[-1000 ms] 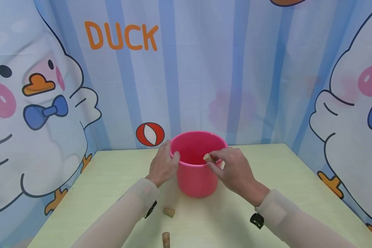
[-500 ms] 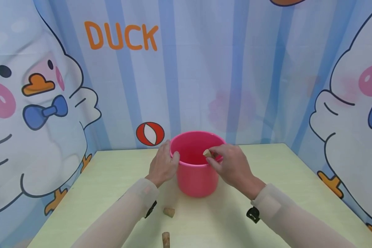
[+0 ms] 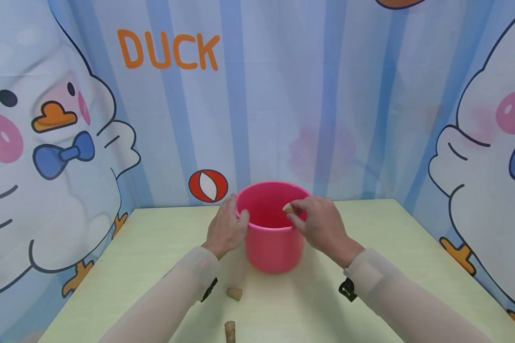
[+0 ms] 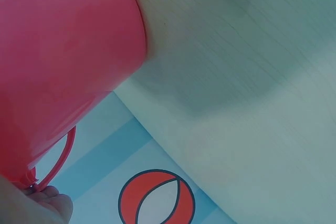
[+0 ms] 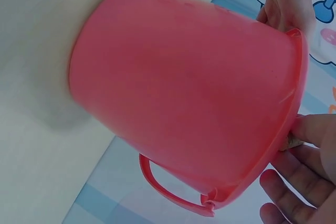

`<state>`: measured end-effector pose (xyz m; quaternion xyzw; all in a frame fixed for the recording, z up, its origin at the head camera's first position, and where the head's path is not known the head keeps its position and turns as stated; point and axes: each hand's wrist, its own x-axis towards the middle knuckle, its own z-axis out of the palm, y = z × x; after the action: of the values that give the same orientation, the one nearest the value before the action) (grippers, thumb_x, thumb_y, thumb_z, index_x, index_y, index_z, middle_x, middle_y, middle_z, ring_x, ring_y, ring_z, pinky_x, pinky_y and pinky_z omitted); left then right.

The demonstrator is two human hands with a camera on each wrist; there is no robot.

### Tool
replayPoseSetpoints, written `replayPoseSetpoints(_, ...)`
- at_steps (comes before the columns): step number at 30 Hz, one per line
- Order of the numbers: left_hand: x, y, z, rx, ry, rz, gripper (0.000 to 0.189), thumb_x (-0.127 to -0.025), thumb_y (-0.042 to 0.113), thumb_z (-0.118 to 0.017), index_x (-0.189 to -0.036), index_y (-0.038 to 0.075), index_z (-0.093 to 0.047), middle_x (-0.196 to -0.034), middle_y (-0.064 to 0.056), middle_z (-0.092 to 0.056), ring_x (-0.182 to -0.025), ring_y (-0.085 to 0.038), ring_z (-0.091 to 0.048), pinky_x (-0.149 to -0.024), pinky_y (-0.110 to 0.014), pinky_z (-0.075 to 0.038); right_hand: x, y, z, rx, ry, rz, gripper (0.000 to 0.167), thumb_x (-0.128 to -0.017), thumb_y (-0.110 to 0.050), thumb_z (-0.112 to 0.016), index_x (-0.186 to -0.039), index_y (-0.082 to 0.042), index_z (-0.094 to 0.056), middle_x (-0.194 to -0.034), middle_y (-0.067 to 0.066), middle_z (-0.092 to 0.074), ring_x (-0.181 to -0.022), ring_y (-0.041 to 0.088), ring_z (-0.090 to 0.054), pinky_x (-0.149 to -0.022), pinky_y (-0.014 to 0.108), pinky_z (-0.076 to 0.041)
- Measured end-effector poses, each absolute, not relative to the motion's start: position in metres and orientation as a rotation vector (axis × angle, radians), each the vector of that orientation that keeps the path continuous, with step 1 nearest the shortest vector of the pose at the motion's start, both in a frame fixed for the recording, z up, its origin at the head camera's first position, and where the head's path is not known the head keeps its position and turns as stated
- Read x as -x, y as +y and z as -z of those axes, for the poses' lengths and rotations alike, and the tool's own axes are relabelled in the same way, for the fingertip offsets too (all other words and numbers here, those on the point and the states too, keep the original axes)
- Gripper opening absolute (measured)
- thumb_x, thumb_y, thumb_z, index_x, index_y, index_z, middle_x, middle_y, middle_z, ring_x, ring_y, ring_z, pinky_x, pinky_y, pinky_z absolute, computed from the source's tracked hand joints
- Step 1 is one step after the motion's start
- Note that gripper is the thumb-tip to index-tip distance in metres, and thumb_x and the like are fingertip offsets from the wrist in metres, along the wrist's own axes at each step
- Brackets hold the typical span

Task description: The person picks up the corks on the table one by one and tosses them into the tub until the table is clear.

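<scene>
A pink bucket (image 3: 274,250) stands upright on the table. My left hand (image 3: 227,228) holds its left rim, thumb over the near edge; in the left wrist view its fingers (image 4: 55,203) lie by the bucket's handle (image 4: 60,161). My right hand (image 3: 324,226) pinches a cork (image 3: 288,208) between thumb and fingers, over the right part of the bucket's mouth. In the right wrist view that cork (image 5: 291,141) shows partly behind the rim. One short cork (image 3: 234,294) lies on the table before the bucket. Nearer still lies a longer cork (image 3: 230,331), cut off by the frame. The bucket's floor is hidden.
The pale wooden table (image 3: 163,233) ends just behind the bucket at a blue striped curtain (image 3: 274,95) with duck drawings. The curtain also runs along both sides. A red and white ball (image 3: 208,186) is printed on it.
My right hand has shifted slightly left and up with the cork, further over the bucket's mouth. The left hand, bucket and corks on the table look the same.
</scene>
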<state>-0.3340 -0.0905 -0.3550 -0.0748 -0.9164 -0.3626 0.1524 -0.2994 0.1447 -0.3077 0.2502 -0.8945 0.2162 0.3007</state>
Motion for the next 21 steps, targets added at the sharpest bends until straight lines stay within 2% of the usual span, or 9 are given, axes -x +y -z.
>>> replayPoseSetpoints(4, 0.3335, -0.0898, 0.3545, 0.212, -2.632, 1.044, 0.077, -0.100, 0.033, -0.059, -0.164, 0.012, -0.020, -0.160, -0.007, -0.036, -0.140, -0.030, -0.042, -0.099, -0.051, -0.054, 0.3015, 0.1432, 0.3056, -0.633, -2.420, -0.580, 0.028, -0.080, -0.021, -0.089, -0.105, -0.011, -0.080, -0.088, 0.000, -0.074, -0.077, 0.020, -0.063, -0.076, 0.040, -0.055)
replayPoseSetpoints(9, 0.3325, -0.0899, 0.3543, 0.209, -2.630, 1.048, 0.078, -0.099, 0.032, -0.060, -0.164, 0.011, -0.021, -0.160, -0.008, -0.036, -0.140, -0.030, -0.041, -0.098, -0.051, -0.054, 0.3041, 0.1402, 0.3042, -0.611, -2.476, -0.587, 0.028, -0.081, -0.021, -0.088, -0.106, -0.011, -0.080, -0.091, 0.001, -0.075, -0.082, 0.022, -0.066, -0.078, 0.039, -0.058)
replayPoseSetpoints(12, 0.3327, -0.0903, 0.3545, 0.216, -2.628, 1.041, 0.078, -0.099, 0.032, -0.059, -0.163, 0.011, -0.021, -0.160, -0.008, -0.036, -0.140, -0.030, -0.041, -0.099, -0.051, -0.054, 0.3051, 0.1382, 0.3031, -0.593, -2.519, -0.597, 0.027, -0.083, -0.021, -0.086, -0.107, -0.010, -0.081, -0.092, 0.002, -0.075, -0.084, 0.023, -0.067, -0.074, 0.036, -0.059)
replayPoseSetpoints(19, 0.3347, -0.0909, 0.3557, 0.228, -2.624, 1.031, 0.077, -0.099, 0.032, -0.059, -0.163, 0.011, -0.021, -0.159, -0.008, -0.037, -0.139, -0.030, -0.042, -0.098, -0.051, -0.055, 0.3056, 0.1373, 0.3036, -0.520, -2.577, -0.603, 0.047, -0.083, -0.023, -0.087, -0.124, -0.003, -0.074, -0.104, 0.010, -0.076, -0.092, 0.028, -0.069, -0.076, 0.039, -0.062)
replayPoseSetpoints(21, 0.3349, -0.0912, 0.3557, 0.228, -2.624, 1.029, 0.077, -0.099, 0.033, -0.059, -0.163, 0.011, -0.021, -0.159, -0.008, -0.036, -0.139, -0.030, -0.042, -0.098, -0.051, -0.055, 0.3054, 0.1377, 0.3045, -0.522, -2.562, -0.601, 0.047, -0.083, -0.023, -0.086, -0.124, -0.004, -0.074, -0.105, 0.011, -0.076, -0.092, 0.029, -0.069, -0.076, 0.039, -0.062)
